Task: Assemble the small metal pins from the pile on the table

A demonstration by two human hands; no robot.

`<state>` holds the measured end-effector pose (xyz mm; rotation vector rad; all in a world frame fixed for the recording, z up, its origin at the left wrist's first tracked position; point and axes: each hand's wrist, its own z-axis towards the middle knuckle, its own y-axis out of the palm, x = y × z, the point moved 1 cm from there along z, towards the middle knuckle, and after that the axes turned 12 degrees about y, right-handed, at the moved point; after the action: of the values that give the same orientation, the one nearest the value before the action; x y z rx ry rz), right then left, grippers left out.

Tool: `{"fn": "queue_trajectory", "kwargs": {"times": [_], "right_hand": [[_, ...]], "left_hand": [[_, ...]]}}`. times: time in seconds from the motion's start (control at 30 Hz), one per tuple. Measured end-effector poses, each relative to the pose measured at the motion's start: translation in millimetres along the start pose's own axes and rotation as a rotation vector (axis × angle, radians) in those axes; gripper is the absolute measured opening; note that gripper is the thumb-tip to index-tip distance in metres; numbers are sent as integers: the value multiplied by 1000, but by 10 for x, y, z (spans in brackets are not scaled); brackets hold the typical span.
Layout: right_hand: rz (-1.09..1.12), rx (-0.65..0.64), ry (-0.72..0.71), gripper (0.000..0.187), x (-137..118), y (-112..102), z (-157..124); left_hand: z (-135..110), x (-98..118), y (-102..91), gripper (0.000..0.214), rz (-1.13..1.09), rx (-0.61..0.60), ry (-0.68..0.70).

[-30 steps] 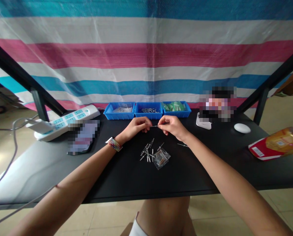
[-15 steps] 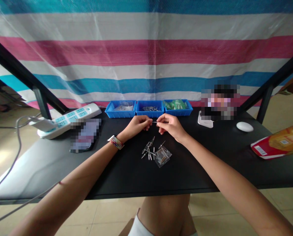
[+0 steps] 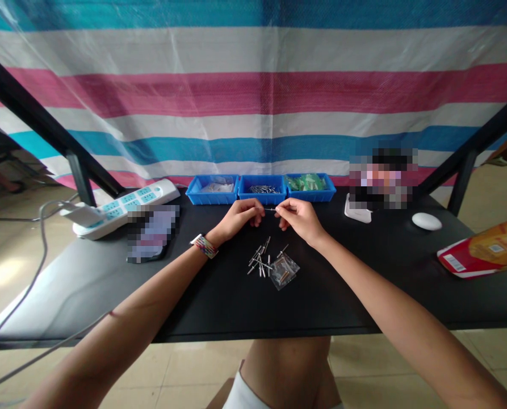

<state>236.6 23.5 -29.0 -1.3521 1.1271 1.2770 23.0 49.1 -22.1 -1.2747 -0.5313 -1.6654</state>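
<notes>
Between my fingertips, just in front of the blue bins, a thin silver pop rivet (image 3: 270, 209) lies level. My left hand (image 3: 245, 217) pinches one end of it, and my right hand (image 3: 296, 218) pinches the other. Several loose pop rivets (image 3: 259, 260) are heaped on the black table (image 3: 219, 307) nearer to me. Beside that heap is a small clear plastic bag (image 3: 285, 271) with brass-coloured pieces inside. More silver rivets fill the middle blue bin (image 3: 262, 196), right behind my hands.
The left blue bin (image 3: 213, 196) holds clear bags, the right blue bin (image 3: 311, 196) green ones. A white power strip (image 3: 129, 207) with a cable and a blurred phone (image 3: 153, 233) lie left. Rightward are a white case (image 3: 357, 213), a white mouse (image 3: 426, 221) and a red-yellow packet (image 3: 483, 250).
The camera view has shifted slightly, so everything sits a little further right. Both hands keep their pinch on the rivet, with slightly more of it showing between them.
</notes>
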Motion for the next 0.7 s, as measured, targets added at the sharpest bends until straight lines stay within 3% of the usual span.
{"fn": "queue_trajectory", "kwargs": {"times": [0.33,0.6,0.7], "right_hand": [[75,9,65,35,-62,16,-47],[68,47,29,28,-91,27,-66],[100,121,-4,27,-129,22,-2]], "left_hand": [[19,-40,26,53,131,10,35],[19,-31,38,59,111,26,10],[23,-27,28,61,74,34,-30]]}}
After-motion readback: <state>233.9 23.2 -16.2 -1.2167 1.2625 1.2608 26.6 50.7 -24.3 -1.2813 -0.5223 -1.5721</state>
